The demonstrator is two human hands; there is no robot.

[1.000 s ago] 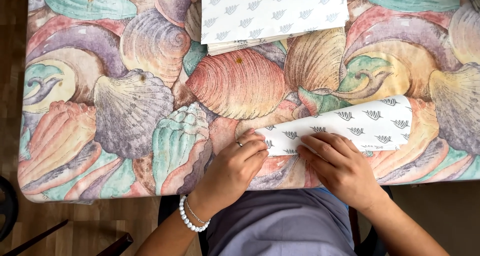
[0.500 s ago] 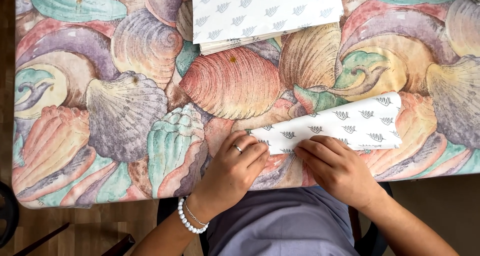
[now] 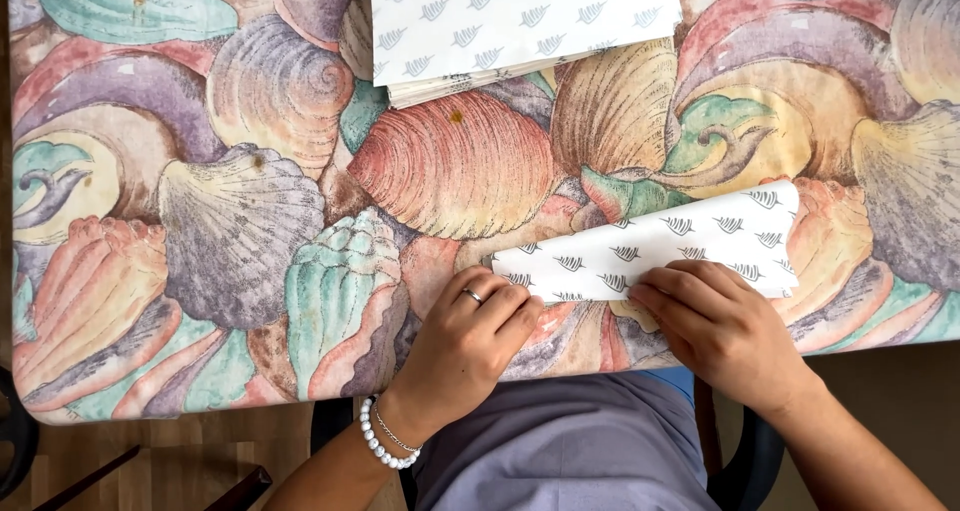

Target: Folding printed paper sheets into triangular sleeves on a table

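Observation:
A white paper napkin point(image 3: 665, 246) printed with small grey leaf marks lies folded into a long strip near the table's front edge. My left hand point(image 3: 470, 346), with a ring and a white bead bracelet at the wrist, presses its fingertips on the strip's left end. My right hand point(image 3: 715, 321) lies flat on the strip's lower edge near the middle, fingers together, pressing the fold down. Both hands rest on the shell-patterned tablecloth point(image 3: 230, 231).
A stack of the same leaf-printed napkins point(image 3: 515, 21) lies at the far middle of the table. The table's front edge runs just above my lap. A dark chair part point(image 3: 15, 441) and wooden floor show at lower left.
The view has shifted slightly. My hands have slid a little along the napkin's lower edge; the napkin stays folded in the same place.

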